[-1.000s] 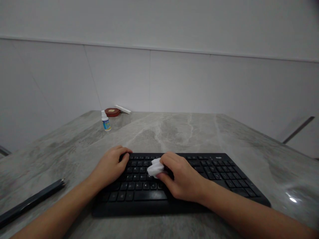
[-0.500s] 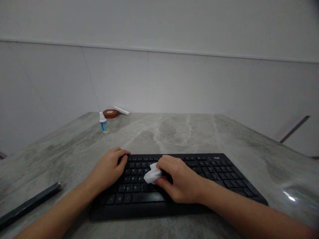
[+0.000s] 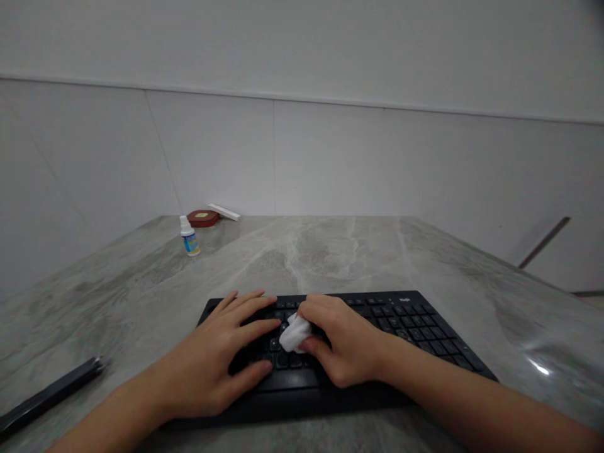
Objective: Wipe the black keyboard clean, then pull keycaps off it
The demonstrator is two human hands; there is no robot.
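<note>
Fingers [image 3: 252, 333] of the left hand [image 3: 219, 349] are spread and hold nothing, laid palm down over the left part of the keyboard [image 3: 290, 379], with the thumb apart and pointing right. To their right, the right hand [image 3: 346, 343] is curled, pinching the wipe [image 3: 293, 335] between thumb and bent forefinger; its other fingers are tucked out of sight. Forearms reach in from the lower left and lower right corners. The keyboard lies flat on the grey, marbled surface [image 3: 325, 251], its long side running across. It is black, with its left end mostly covered by the left hand, the middle keys partly hidden by the right, and the number keys showing at the right. White and crumpled, the wipe sits against the middle keys, just beside the left fingertips. Further out, from the left, lie a black rod [image 3: 51, 391] near the left forearm, an upright white bottle [image 3: 189, 239] with a blue and yellow label, a red box [image 3: 204, 218] behind it, and a white strip [image 3: 225, 212] beside the box.
</note>
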